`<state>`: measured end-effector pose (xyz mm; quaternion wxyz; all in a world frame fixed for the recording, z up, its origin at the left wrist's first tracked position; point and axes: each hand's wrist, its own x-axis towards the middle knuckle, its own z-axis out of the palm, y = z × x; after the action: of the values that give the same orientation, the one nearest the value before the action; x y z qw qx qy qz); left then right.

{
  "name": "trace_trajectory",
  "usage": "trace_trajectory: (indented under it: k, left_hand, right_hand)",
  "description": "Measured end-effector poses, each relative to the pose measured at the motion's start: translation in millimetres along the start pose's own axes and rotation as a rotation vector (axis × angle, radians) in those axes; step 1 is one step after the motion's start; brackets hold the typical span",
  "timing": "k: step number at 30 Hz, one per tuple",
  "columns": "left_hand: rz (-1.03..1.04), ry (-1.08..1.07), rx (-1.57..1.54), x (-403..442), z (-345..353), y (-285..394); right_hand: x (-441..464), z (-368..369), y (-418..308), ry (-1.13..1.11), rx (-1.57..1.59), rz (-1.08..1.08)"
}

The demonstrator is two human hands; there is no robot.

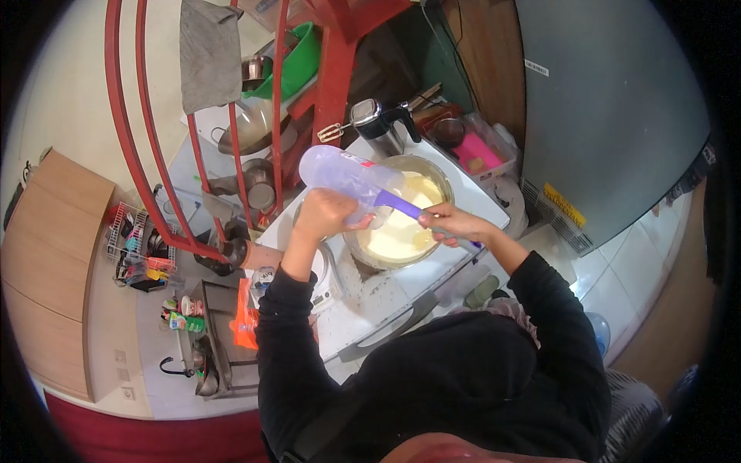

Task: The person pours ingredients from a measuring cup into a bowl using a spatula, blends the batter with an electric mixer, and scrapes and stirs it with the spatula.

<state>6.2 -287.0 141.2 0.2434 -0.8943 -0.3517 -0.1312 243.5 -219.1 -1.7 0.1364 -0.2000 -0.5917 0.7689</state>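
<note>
Centre of frame: gripping a translucent jug [340, 165] in the left hand [328, 212], fingers curled round it, tilted well off upright, with its right end over the bowl [447, 193]. Right of centre: pinching the grey handle of a purple spatula [400, 204] in the right hand [459, 224], fingers closed round it, angled toward upper left to meet the jug's near end (inside it or only in front, hard to say from this view).

Location of the pale yellow mixture [394, 235]: in the bowl, on the white desk [359, 316], just right of the frame's middle.

Progress, as judged: well along. Already done: a broad pool of mixture in the bowl. Not yet done: jug not set down, spatula not clear of it. Possibly left: residue on the jug's inner walls; amount unclear through the cloudy plastic. Evenness of the mixture: also unclear.

Elsewhere: a hand mixer [374, 122] at the back of the desk, above the bowl in the frame, beaters [332, 133] pointing left and out of the mixture. Lower left of the bowl: a white scale [328, 295], near an orange packet [246, 318].
</note>
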Motion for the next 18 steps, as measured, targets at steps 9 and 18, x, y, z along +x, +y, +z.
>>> trace_trajectory:
  k: [9,18]
  left_hand:
    - [0.169,-0.076,0.151,9,10,27]
    - [0.346,-0.11,0.059,2,25,39]
  right_hand:
    - [6,27,-15,0.474,-0.685,-0.367]
    - [12,1,-9,-0.047,-0.197,-0.018]
